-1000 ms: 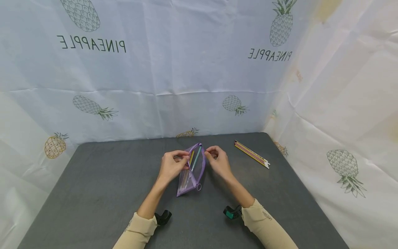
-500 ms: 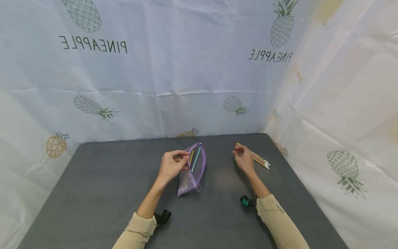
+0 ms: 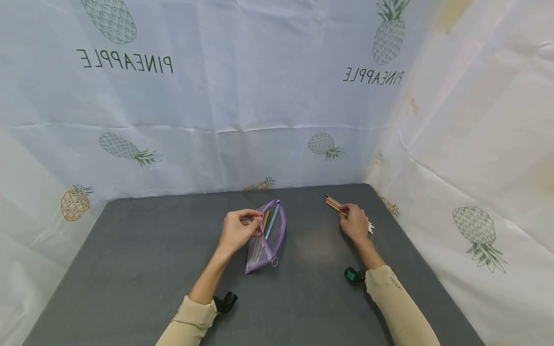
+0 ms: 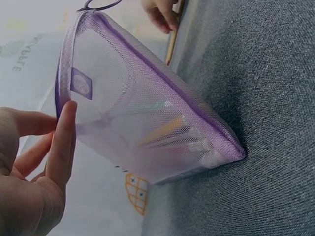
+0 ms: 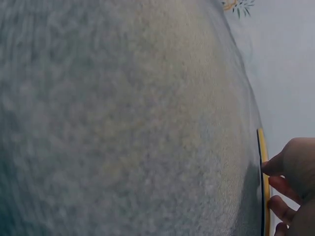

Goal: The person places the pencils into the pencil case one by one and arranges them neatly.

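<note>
A purple mesh zip pouch (image 3: 255, 255) lies near the middle of the table with its mouth spread. My left hand (image 3: 237, 232) pinches the zipped rim between thumb and fingers; the left wrist view shows the fingertips at the pouch's edge (image 4: 65, 83). Inside are a teal pencil (image 3: 272, 221) and several others, blurred by the mesh. To the right, my right hand (image 3: 356, 223) grips a bundle of striped pencils (image 3: 334, 203) on the table, thumb and fingertips at the bundle's sides. White pencil ends stick out past the hand. In the right wrist view, one yellow-and-black pencil (image 5: 263, 147) shows along the fingertips.
A dark grey table (image 3: 143, 269) carries everything, with a white pineapple-print curtain (image 3: 259, 96) behind it and along its sides. A ring pull (image 3: 274, 262) hangs at the pouch's near corner. Black cameras (image 3: 226, 302) sit on both wrists.
My right hand has let go of the pouch's right rim and moved right onto the pencil bundle. My left hand has stayed at the pouch, which keeps its place.
</note>
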`<state>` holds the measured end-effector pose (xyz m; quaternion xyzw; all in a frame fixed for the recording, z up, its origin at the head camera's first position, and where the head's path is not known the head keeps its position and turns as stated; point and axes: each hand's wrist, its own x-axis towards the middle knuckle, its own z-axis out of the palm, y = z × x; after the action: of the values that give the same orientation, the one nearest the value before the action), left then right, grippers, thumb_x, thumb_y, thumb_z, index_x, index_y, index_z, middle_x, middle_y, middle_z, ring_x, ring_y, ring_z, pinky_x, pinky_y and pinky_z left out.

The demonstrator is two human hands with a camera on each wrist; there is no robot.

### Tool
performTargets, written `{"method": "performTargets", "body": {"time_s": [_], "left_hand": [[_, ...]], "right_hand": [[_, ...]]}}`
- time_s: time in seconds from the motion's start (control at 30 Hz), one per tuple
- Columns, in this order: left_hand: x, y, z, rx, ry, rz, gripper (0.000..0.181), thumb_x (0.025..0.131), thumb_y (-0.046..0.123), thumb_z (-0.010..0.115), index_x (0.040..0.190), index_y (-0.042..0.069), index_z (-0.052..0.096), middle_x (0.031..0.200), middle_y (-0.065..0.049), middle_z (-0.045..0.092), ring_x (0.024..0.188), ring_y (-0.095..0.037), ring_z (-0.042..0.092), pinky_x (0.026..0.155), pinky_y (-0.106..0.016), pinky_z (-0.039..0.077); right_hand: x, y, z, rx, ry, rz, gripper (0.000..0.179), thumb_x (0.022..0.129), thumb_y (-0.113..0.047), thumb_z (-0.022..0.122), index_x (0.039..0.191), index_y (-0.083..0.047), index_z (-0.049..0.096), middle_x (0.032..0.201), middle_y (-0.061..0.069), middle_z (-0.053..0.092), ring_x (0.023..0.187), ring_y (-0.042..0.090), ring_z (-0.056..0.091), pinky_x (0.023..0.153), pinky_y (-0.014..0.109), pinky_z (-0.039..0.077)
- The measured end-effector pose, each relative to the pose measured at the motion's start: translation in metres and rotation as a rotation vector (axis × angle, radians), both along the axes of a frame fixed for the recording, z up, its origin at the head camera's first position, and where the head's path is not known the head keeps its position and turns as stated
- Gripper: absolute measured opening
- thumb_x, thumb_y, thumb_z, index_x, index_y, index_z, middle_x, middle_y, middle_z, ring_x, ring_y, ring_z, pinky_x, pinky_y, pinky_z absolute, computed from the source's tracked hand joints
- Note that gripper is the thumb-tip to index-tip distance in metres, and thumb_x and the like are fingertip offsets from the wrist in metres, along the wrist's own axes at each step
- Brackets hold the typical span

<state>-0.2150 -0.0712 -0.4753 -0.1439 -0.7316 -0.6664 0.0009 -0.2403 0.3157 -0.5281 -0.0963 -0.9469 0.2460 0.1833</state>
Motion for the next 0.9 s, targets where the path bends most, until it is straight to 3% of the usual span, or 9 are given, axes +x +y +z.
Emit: {"method": "performTargets", "body": {"time_s": [0.37,0.9], "left_hand": [[-0.0001,0.0002,0.0018,0.000,0.001,0.011,0.019,0.100,0.000,0.072,0.116,-0.010,0.078,0.101,-0.029,0.075,0.068,-0.008,0.077,0.066,-0.030,0.073],[-0.0011,0.0003,0.0014,-0.003,0.003,0.014,0.021,0.101,0.001,0.073,0.118,-0.012,0.077,0.100,-0.028,0.075,0.068,-0.008,0.077,0.066,-0.029,0.073]], "right_hand": [[-0.0011,0.0016,-0.0011,0.009,0.022,0.014,0.023,0.099,-0.008,0.073,0.121,-0.002,0.075,0.121,0.025,0.075,0.117,0.049,0.067,0.092,0.065,0.053],[-0.0071,0.0045,-0.0007,0.014,-0.030,0.009,0.023,0.100,-0.010,0.072,0.122,-0.003,0.076,0.122,0.024,0.076,0.116,0.046,0.069,0.093,0.064,0.053]]}}
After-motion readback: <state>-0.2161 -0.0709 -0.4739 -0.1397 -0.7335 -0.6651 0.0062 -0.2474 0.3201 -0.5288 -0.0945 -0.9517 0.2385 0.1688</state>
